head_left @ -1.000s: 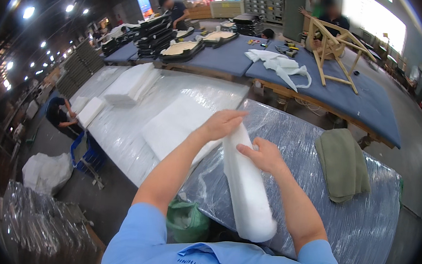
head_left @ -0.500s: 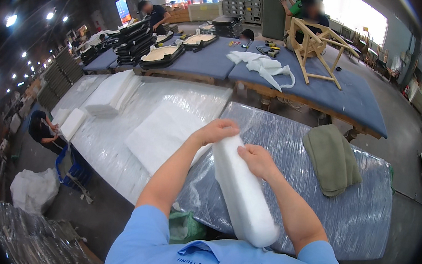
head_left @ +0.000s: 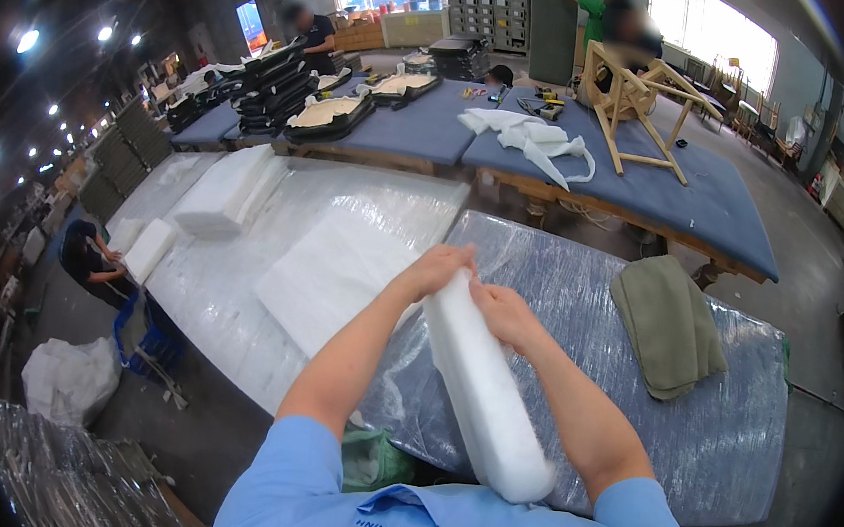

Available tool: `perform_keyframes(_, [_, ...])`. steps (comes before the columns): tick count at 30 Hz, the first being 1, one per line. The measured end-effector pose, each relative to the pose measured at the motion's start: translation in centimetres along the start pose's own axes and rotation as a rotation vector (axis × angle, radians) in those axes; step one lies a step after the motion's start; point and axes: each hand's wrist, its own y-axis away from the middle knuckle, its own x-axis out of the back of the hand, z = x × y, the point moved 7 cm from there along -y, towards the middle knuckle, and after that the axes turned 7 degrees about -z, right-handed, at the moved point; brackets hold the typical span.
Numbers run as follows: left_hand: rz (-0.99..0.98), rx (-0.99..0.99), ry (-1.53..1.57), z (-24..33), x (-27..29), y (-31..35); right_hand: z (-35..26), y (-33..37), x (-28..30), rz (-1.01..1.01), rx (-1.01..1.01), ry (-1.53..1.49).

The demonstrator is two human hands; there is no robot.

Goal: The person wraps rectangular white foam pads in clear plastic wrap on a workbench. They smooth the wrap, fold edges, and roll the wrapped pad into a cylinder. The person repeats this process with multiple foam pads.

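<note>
A long, thick block wrapped in white batting (head_left: 485, 400) lies slanted across the plastic-covered table, its near end against my shirt. At its far end, my left hand (head_left: 439, 268) is closed on the batting's edge. My right hand (head_left: 500, 311) grips the same end from the right, its fingers close to those of the left. What lies under the batting is hidden. Flat white batting sheets (head_left: 326, 275) rest just left of my left forearm. To the right of the block is a folded olive-green cloth (head_left: 668, 325).
Plastic film covers the near table (head_left: 728, 441). A stack of white batting (head_left: 228, 191) stands at the far left. Behind, a blue table (head_left: 727, 215) bears a wooden chair frame (head_left: 621, 110), white scraps (head_left: 528, 137) and dark padded seats (head_left: 330, 115). Other people work beyond and at left.
My right hand has moved up toward the block's far end, closer to my left hand. The view has shifted slightly.
</note>
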Motion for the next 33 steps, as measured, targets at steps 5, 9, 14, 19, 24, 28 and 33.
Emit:
perform_keyframes(5, [0.008, 0.034, -0.004, -1.0, 0.9, -0.1, -2.9, -0.5, -0.7, -0.007, 0.093, 0.336])
perform_keyframes(9, [0.359, -0.149, 0.231, 0.6, 4.6, 2.3, -2.8, -1.1, -1.6, 0.016, 0.149, 0.202])
perform_keyframes(14, [0.686, -0.379, -0.187, 1.0, -0.3, 10.1, 0.8, -1.1, 0.6, 0.018, 0.048, 0.144])
perform_keyframes(19, [0.505, -0.170, -0.634, 0.6, -2.9, 10.9, -2.1, -2.4, -1.3, -0.074, -0.040, 0.048])
perform_keyframes(24, [0.336, -0.212, -0.485, 0.5, -2.9, 7.9, -5.2, -4.5, 0.9, -0.005, 0.052, 0.375])
perform_keyframes(28, [0.307, -0.419, 0.087, -0.9, -2.3, 8.7, -7.2, -4.3, -0.9, -0.165, -0.019, 0.592])
perform_keyframes(33, [0.267, -0.446, 0.185, -0.3, -3.0, 8.9, -6.6, -5.4, -1.1, -0.144, 0.113, 0.805])
